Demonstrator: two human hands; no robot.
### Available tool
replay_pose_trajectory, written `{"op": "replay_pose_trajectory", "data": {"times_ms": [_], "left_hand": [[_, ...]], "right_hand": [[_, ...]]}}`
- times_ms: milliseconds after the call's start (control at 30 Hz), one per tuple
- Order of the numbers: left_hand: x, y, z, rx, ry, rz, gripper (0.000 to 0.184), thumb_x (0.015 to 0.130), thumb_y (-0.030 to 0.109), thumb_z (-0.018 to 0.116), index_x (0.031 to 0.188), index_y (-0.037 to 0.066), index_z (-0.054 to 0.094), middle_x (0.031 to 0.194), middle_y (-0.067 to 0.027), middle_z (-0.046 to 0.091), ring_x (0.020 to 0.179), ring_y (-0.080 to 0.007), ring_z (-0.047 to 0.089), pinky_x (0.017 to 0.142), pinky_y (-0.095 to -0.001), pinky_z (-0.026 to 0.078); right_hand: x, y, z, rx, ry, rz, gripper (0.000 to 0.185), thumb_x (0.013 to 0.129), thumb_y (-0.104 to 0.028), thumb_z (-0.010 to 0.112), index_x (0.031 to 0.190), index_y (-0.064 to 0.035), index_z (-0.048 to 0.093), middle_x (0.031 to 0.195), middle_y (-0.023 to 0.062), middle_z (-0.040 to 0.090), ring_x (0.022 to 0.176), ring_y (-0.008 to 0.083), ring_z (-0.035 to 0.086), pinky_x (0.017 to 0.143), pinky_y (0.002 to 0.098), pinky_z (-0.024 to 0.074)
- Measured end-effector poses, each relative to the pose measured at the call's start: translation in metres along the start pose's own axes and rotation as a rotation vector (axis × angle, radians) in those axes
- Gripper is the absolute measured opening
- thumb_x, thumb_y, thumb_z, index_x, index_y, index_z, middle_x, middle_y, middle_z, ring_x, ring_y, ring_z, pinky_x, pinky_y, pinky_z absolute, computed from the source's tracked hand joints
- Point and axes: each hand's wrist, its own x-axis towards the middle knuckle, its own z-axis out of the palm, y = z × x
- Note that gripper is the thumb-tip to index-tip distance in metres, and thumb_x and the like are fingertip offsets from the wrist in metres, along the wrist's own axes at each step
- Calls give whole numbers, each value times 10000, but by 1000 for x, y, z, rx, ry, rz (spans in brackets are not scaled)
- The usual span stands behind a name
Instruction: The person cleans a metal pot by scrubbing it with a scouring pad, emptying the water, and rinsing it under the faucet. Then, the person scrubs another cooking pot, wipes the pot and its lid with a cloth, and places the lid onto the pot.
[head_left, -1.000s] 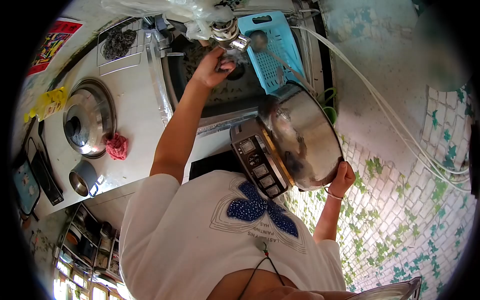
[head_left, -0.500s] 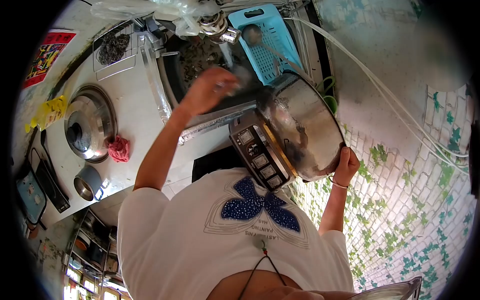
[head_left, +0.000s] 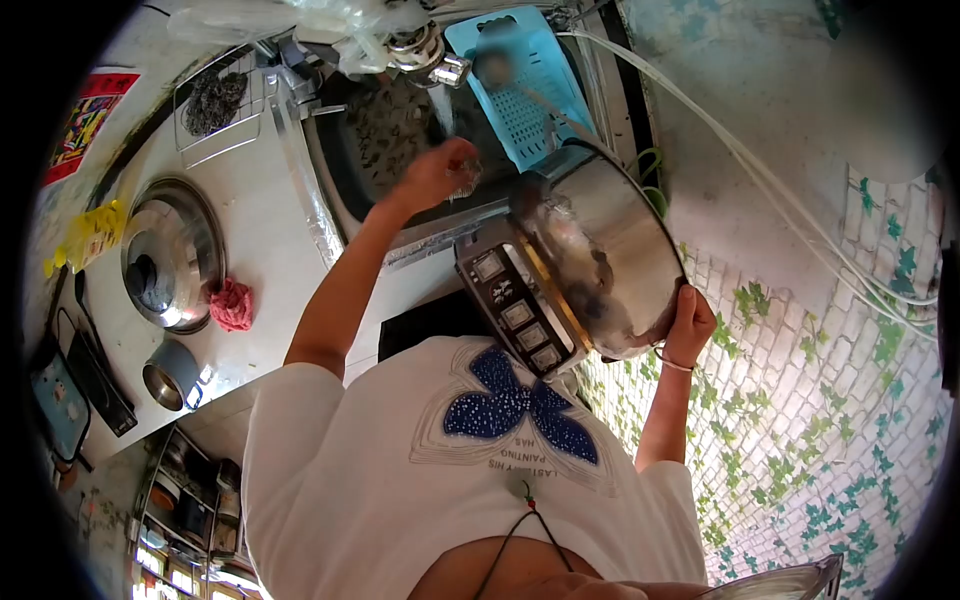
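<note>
At upper centre, the left hand [head_left: 440,173], fingers loosely curled, is just below running water [head_left: 443,108] over the sink [head_left: 375,130]; whether it pinches anything, I cannot tell. Right of centre, the right hand [head_left: 690,325] grips the tilted steel pot's [head_left: 625,240] lower edge, thumb outside.

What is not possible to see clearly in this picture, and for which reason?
All in the head view:
- Left hand: fingers blurred; anything held is unclear.
- Right hand: fingers below the thumb partly hidden by the pot.
- Ladle: bowl blurred.
- Tap: partly covered by plastic.
- Metal-edged object: cut off by bottom edge.
</note>
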Motion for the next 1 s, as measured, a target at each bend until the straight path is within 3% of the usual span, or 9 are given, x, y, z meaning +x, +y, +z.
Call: {"op": "replay_pose_trajectory", "data": {"times_ms": [67, 233, 300, 433, 533, 600, 700, 800, 1000], "left_hand": [[4, 19, -9, -133, 54, -134, 175, 761, 77, 631, 930, 64, 588, 899, -56, 601, 826, -172, 584, 728, -292, 467], [-26, 125, 18, -225, -385, 109, 132, 747, 121, 655, 872, 86, 632, 822, -26, 612, 783, -134, 570, 696, -271, 456], [-40, 136, 32, 463, -274, 323, 144, 735, 183, 667, 842, 91, 641, 825, -29, 629, 771, -190, 589, 704, -306, 467], [-49, 123, 34, 441, -209, 319, 141, 737, 219, 657, 810, 99, 657, 800, -28, 630, 777, -224, 587, 710, -330, 465], [-30, 91, 16, 43, -248, 57, 128, 747, 190, 652, 845, 110, 677, 825, -40, 642, 786, -219, 600, 685, -300, 467], [-25, 55, 13, 216, -211, -207, 141, 764, 195, 650, 858, 93, 677, 842, -64, 651, 778, -194, 611, 672, -290, 468], [-35, -69, 28, 81, -297, -205, 169, 815, 208, 613, 919, 86, 666, 903, -51, 653, 814, -142, 596, 714, -286, 450], [-49, -86, 18, -432, 139, -522, 262, 851, 283, 577, 996, 69, 618, 932, -37, 630, 892, -107, 559, 765, -302, 423], [-46, -41, -17, -923, 279, -523, 301, 869, 243, 553, 1112, 67, 536, 966, -1, 547, 892, -104, 486, 804, -284, 392]], "right_hand": [[3, 0, -3, -19, -36, -6, 351, 874, -146, 565, 578, -27, 419, 537, -73, 359, 529, 19, 271, 452, 208, 219], [0, -2, -2, -27, -46, 42, 355, 871, -136, 565, 571, -34, 405, 533, -73, 346, 526, 27, 261, 448, 215, 217], [2, 0, -2, -46, -29, 3, 358, 870, -133, 567, 567, -37, 402, 529, -72, 345, 524, 26, 260, 448, 214, 217], [4, -8, 2, -64, -36, 11, 364, 868, -132, 573, 562, -44, 397, 523, -71, 342, 521, 26, 256, 447, 213, 216], [6, -3, -2, -90, -55, -11, 357, 872, -137, 569, 565, -38, 415, 522, -70, 354, 517, 24, 263, 448, 210, 220], [9, -8, 0, -101, -66, -18, 353, 876, -146, 564, 570, -37, 426, 525, -70, 360, 519, 24, 264, 452, 208, 221], [15, -27, -4, -101, -210, 79, 347, 891, -198, 544, 598, -23, 485, 543, -57, 403, 534, 30, 308, 467, 205, 263], [28, -56, -5, -351, -439, 156, 337, 882, -295, 530, 725, 0, 575, 589, 41, 529, 547, 94, 466, 506, 250, 365], [61, -106, 70, -681, -549, -78, 408, 867, -412, 483, 780, -30, 596, 659, 134, 610, 619, 272, 601, 583, 342, 445]]}}
